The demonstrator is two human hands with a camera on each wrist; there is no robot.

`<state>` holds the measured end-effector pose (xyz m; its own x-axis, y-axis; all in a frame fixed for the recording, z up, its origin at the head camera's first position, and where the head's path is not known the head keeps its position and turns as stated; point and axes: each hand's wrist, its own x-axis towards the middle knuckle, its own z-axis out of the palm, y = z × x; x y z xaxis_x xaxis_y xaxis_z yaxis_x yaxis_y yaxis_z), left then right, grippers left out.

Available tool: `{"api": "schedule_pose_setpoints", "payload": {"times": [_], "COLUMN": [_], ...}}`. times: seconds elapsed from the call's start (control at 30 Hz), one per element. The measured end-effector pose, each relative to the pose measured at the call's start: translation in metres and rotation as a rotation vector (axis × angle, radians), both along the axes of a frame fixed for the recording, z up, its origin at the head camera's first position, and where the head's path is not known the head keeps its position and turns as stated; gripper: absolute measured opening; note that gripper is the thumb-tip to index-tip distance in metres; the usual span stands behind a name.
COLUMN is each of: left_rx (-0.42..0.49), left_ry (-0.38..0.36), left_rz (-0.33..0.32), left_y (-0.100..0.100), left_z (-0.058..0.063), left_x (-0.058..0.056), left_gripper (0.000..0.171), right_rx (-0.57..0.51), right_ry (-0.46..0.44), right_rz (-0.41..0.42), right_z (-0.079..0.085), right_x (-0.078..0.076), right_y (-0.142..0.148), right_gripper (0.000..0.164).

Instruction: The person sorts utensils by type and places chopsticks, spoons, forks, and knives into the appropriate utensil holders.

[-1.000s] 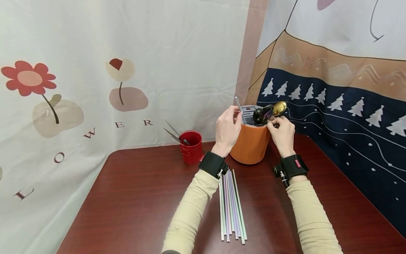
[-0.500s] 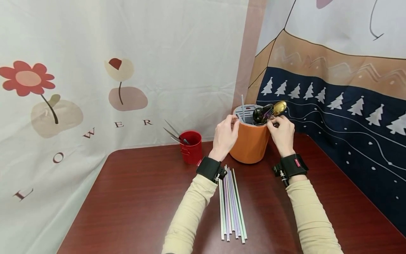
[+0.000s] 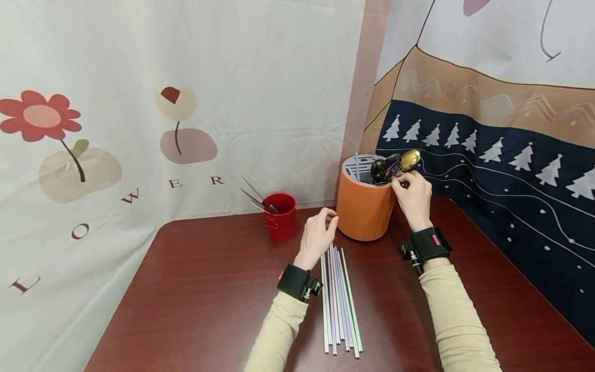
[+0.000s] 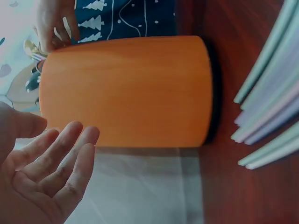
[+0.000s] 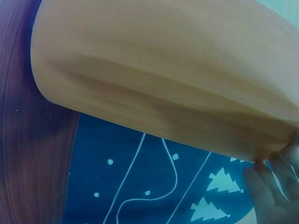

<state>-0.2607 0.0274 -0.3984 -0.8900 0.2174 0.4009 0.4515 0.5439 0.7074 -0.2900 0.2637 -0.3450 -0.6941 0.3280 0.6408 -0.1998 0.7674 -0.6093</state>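
Note:
An orange utensil holder (image 3: 364,212) with a slotted grey top (image 3: 349,164) stands at the back right. From its top rise a gold spoon (image 3: 410,159), a black spoon (image 3: 377,169) and one thin chopstick (image 3: 357,163). My right hand (image 3: 413,199) pinches the holder's rim on its right side. Nothing is in my left hand (image 3: 317,235), which hovers left of the holder with fingers loosely bent; the left wrist view shows its bare palm. Below it, several pastel metallic chopsticks (image 3: 341,305) lie side by side on the table.
A red cup (image 3: 281,227) with thin metal utensils (image 3: 253,195) leaning out stands left of the holder. The dark red table (image 3: 209,289) meets a pale curtain (image 3: 260,103) behind and a navy tree-print cloth (image 3: 502,175) at the right.
My left hand lets go of a chopstick, which drops lower into the holder's slotted top. The hand then moves down and left toward the chopsticks on the table. My right hand stays put.

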Motion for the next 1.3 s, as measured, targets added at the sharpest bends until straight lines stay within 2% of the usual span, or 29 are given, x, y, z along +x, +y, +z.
{"api": "schedule_pose_setpoints", "payload": {"times": [0.27, 0.43, 0.57, 0.7, 0.8, 0.87, 1.0, 1.17, 1.3], "left_rx": [-0.036, -0.113, -0.197, -0.293, -0.37, -0.417, -0.496, -0.543, -0.556], "left_ry": [-0.1, -0.167, -0.198, -0.196, -0.183, -0.206, -0.278, -0.33, -0.336], "left_rz": [0.016, 0.034, 0.061, 0.089, 0.11, 0.121, 0.158, 0.208, 0.238], "left_y": [-0.02, -0.025, -0.026, -0.027, -0.026, -0.025, -0.019, -0.012, -0.009], "left_z": [-0.028, -0.039, -0.043, -0.045, -0.048, -0.05, -0.054, -0.056, -0.057], "left_x": [0.021, 0.033, 0.039, 0.043, 0.045, 0.046, 0.047, 0.048, 0.05], "left_gripper": [0.013, 0.012, 0.011, 0.005, 0.013, 0.02, 0.021, 0.017, 0.019], "right_rx": [-0.004, -0.002, -0.001, -0.002, -0.003, -0.004, -0.003, -0.002, -0.003], "right_ry": [0.001, 0.019, 0.017, 0.017, 0.021, 0.02, 0.017, 0.014, 0.009], "right_rz": [0.001, 0.007, 0.002, 0.001, 0.002, 0.001, 0.001, 0.002, 0.0], "right_z": [0.0, 0.0, -0.001, -0.002, -0.002, -0.002, -0.001, -0.001, -0.001], "right_x": [0.001, 0.0, -0.001, -0.001, -0.001, -0.001, -0.001, -0.001, -0.001], "right_y": [-0.001, 0.0, 0.0, 0.0, 0.0, 0.0, 0.0, 0.0, -0.001], "right_gripper": [0.021, 0.021, 0.022, 0.022, 0.022, 0.022, 0.022, 0.022, 0.022]}}
